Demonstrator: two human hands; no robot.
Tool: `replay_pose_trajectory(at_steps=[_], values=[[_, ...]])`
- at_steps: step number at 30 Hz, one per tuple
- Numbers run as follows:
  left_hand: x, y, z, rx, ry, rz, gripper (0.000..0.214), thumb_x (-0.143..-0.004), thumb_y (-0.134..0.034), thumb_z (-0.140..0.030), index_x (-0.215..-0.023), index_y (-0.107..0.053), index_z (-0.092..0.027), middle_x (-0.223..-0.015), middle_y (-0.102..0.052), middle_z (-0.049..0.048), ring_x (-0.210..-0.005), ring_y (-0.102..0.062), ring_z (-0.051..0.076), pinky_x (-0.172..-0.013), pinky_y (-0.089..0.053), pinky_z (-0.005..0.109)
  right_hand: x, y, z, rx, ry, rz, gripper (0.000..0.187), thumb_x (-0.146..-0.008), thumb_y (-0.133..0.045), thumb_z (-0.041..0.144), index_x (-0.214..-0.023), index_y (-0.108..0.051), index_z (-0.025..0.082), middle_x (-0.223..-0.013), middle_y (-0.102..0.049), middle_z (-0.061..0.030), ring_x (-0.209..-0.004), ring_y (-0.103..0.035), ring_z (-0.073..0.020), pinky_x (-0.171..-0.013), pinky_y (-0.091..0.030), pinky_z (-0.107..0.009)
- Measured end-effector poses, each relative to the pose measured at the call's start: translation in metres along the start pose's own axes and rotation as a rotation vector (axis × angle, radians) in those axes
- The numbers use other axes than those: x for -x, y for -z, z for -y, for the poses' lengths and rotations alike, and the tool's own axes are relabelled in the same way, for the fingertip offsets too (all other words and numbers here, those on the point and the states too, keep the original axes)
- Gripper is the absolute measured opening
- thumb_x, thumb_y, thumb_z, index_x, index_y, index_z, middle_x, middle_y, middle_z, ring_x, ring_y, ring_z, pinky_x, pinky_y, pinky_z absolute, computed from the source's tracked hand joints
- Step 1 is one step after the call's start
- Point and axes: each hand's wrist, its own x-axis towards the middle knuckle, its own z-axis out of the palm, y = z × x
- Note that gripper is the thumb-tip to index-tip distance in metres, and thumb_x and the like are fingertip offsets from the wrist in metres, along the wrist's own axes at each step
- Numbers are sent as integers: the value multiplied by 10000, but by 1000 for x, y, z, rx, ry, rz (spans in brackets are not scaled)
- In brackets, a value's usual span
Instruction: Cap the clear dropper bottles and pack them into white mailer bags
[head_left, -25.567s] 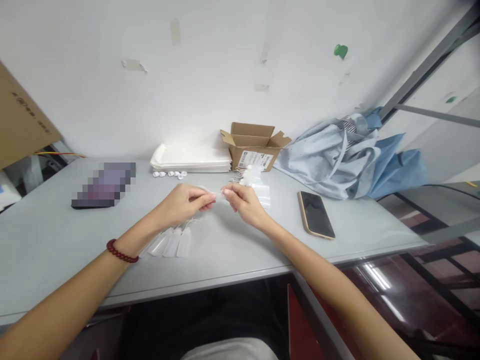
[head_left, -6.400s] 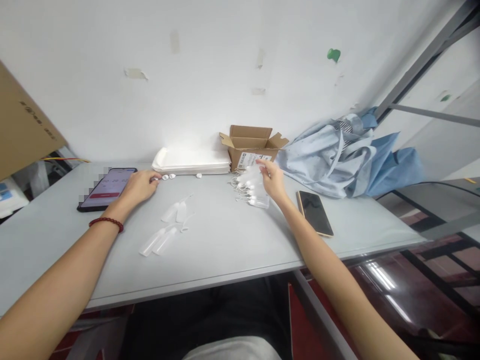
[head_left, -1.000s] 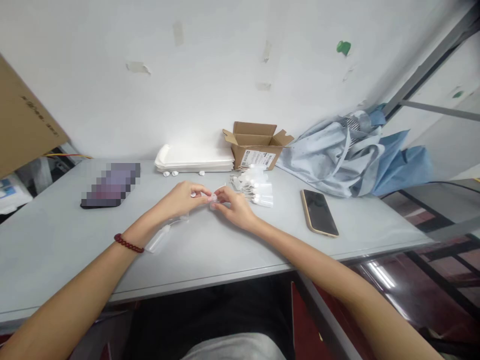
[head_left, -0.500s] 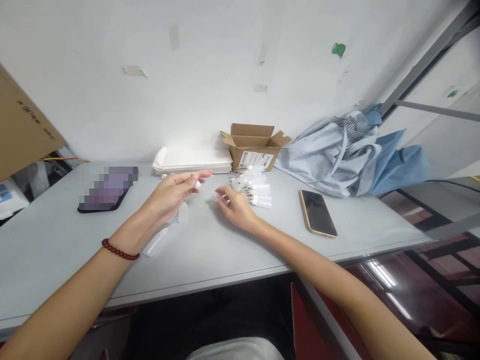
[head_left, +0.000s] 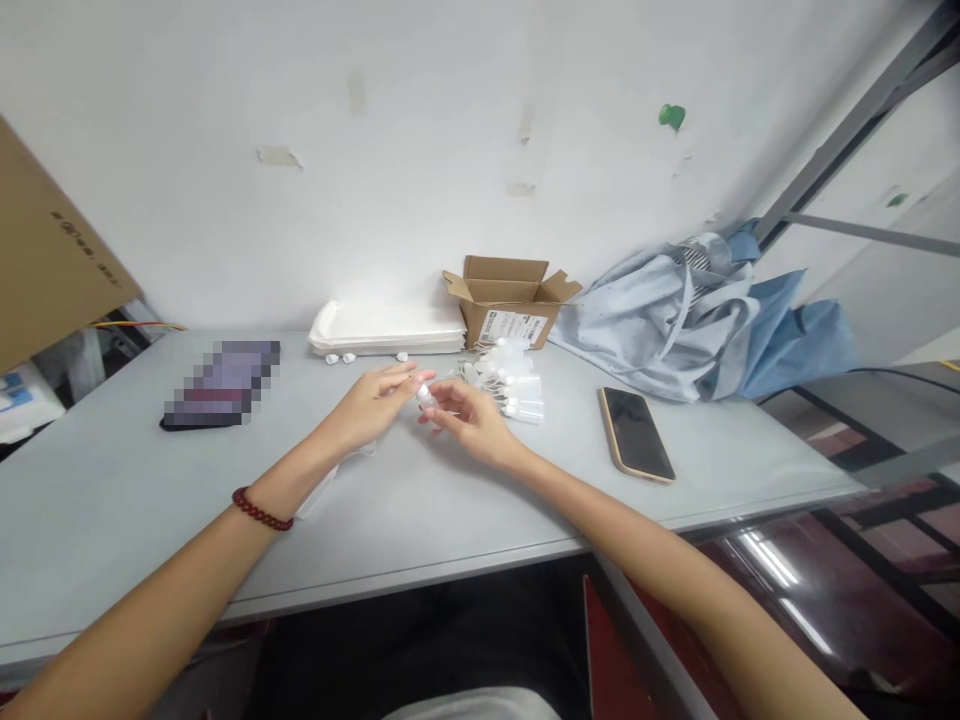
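Observation:
My left hand [head_left: 381, 402] pinches a small white cap [head_left: 423, 391] between thumb and fingers. My right hand [head_left: 471, 420] is closed around a small clear plastic bottle [head_left: 429, 402], mostly hidden by the fingers. The cap is at the bottle's mouth; whether it is threaded on I cannot tell. Loose white caps [head_left: 349, 358] lie behind my left hand. To the right of my right hand sits a bunch of clear capped bottles [head_left: 525, 388] with grey loops. More clear plastic pieces [head_left: 319, 495] lie partly hidden under my left wrist.
A stack of white envelopes or sheets [head_left: 390, 328] and an open cardboard box [head_left: 510, 310] stand against the wall. A phone [head_left: 637, 435] lies on the right, a blurred-out dark device [head_left: 221, 385] on the left. Blue cloth bags [head_left: 675, 320] are heaped at the back right.
My left hand has moved right with the white cap and now meets the bottle in my right hand. Loose caps at the back have come into sight.

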Motion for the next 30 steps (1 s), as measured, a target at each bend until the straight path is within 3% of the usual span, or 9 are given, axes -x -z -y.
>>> replay_pose_trajectory(at_steps=[6, 9, 13, 16, 22, 28, 30], values=[[0, 1, 3, 90, 8, -3, 415, -843, -552, -562, -958, -770, -229, -1128, -718, 68, -1130, -601, 290, -1004, -405, 390, 4, 0, 5, 8, -17, -11, 312, -787, -675, 367, -1026, -592, 184, -982, -654, -67, -804, -673, -167, -623, -565, -296], [1, 3, 3, 108, -17, -8, 375, -840, -574, -539, -928, -776, -236, -1030, -746, 50, -1048, -634, 268, -959, -430, 365, 4, 2, 6, 48, 5, -29, 303, -796, -664, 357, -1036, -595, 185, -1023, -670, -84, -818, -671, -170, -611, -551, -288], [1, 4, 0, 91, -35, -143, 330, -825, -609, -507, -874, -779, -228, -1004, -744, 50, -1005, -626, 247, -856, -462, 320, 3, 5, 6, 254, 85, -63, 263, -827, -627, 337, -1046, -608, 192, -1049, -680, -92, -879, -654, -178, -664, -538, -300], [1, 2, -2, 133, -5, -237, 319, -806, -639, -487, -852, -775, -202, -885, -739, 53, -800, -623, 195, -727, -476, 295, 3, 6, 7, 424, 131, -80, 232, -849, -592, 305, -1047, -615, 185, -1029, -683, -95, -921, -639, -190, -717, -528, -319], [3, -1, -7, 303, -27, -112, 317, -797, -664, -458, -850, -767, -162, -617, -650, 29, -574, -550, 137, -618, -470, 285, 4, 7, 7, 548, 215, -63, 219, -856, -561, 240, -1060, -621, 186, -1011, -685, -92, -874, -631, -190, -698, -512, -314], [3, -4, -8, 413, 106, -117, 328, -763, -695, -471, -824, -754, -154, -828, -717, 78, -597, -607, 144, -546, -461, 274, 4, 7, 8, 541, 299, -60, 248, -868, -550, 225, -1106, -615, 195, -1049, -684, -96, -883, -625, -188, -725, -516, -323], [2, -4, -6, 425, 131, -140, 342, -752, -702, -482, -832, -755, -154, -810, -709, 77, -599, -598, 143, -537, -451, 271, 5, 7, 10, 522, 287, -81, 231, -875, -550, 240, -1088, -620, 187, -1040, -686, -97, -900, -627, -189, -723, -517, -319]])
